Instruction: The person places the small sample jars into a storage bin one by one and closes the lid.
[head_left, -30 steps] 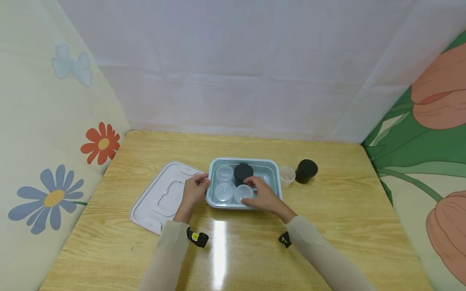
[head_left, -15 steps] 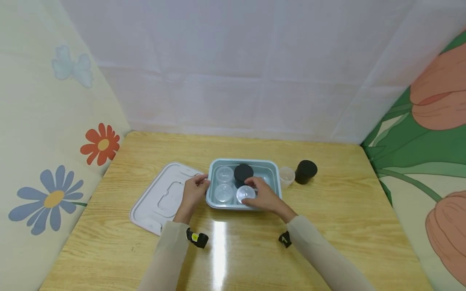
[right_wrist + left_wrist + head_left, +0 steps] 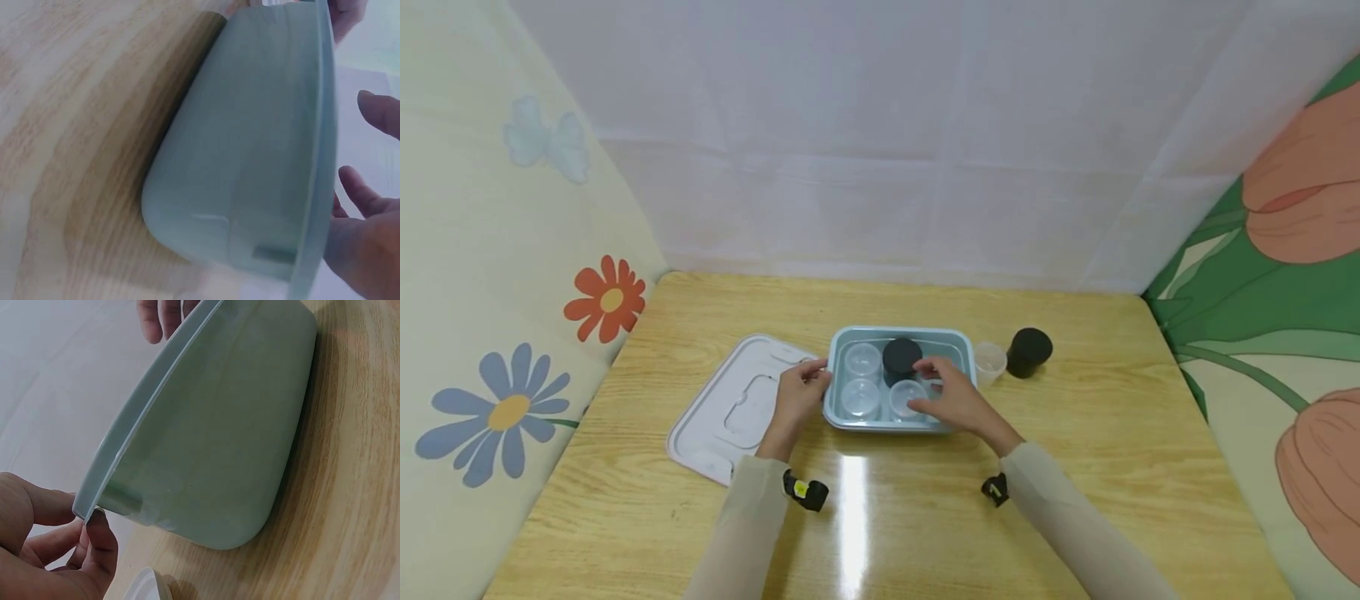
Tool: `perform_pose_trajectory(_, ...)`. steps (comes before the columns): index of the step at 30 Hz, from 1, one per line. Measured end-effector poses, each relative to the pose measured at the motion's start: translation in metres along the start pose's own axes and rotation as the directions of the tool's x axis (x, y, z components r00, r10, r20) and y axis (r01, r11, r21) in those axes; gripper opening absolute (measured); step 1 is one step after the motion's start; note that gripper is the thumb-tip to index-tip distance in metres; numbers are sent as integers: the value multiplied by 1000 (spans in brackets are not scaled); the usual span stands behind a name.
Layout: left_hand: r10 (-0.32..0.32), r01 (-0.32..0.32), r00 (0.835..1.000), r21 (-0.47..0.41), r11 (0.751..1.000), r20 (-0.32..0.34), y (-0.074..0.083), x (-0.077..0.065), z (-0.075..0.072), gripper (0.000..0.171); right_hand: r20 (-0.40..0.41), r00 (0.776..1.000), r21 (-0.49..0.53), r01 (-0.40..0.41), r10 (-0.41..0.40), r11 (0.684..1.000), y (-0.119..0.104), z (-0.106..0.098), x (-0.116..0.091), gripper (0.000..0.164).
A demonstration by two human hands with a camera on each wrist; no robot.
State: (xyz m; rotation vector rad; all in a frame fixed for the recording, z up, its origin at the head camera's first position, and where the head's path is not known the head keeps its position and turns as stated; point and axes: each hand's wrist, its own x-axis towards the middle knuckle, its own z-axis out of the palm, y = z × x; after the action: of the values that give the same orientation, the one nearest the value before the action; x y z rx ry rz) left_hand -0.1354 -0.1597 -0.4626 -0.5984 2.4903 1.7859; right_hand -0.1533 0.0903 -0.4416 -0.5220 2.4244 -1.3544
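A pale blue-green plastic box (image 3: 917, 330) stands on the table. My left hand (image 3: 799, 396) pinches its left rim; the left wrist view has thumb and fingers (image 3: 97, 550) on either side of that rim. Inside the box sit several clear round cups, among them a back-left cup (image 3: 862, 360), a front-left cup (image 3: 860, 400) and a front-middle cup (image 3: 907, 402). Behind the last one is a black cylinder (image 3: 902, 357). Over the box's right part, my right hand (image 3: 961, 400) holds its fingers apart beside the front-middle cup, gripping nothing.
Right of the box stand another clear cup (image 3: 990, 362) and a second black cylinder (image 3: 1029, 352). A white lid (image 3: 707, 425) lies flat at the left, partly under my left hand. A pale cloth wall (image 3: 880, 208) rises behind the table.
The front-middle cup, tilted in my right hand half a second ago, now sits level in the box. My right hand has let it go and shifted slightly right. The left hand stays put.
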Motion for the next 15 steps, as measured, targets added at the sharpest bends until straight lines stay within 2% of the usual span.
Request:
perform_pose_trajectory(9,-6,6,1000,9,1000,-1,-1,-1,-1,31,-31,999,45,45,-44,998,1,-18,-6,53)
perform_pose_trajectory(15,-16,16,1000,2,1000,9,1,-1,-1,32,-87,995,51,55,-51,997,7,-31,-10,53)
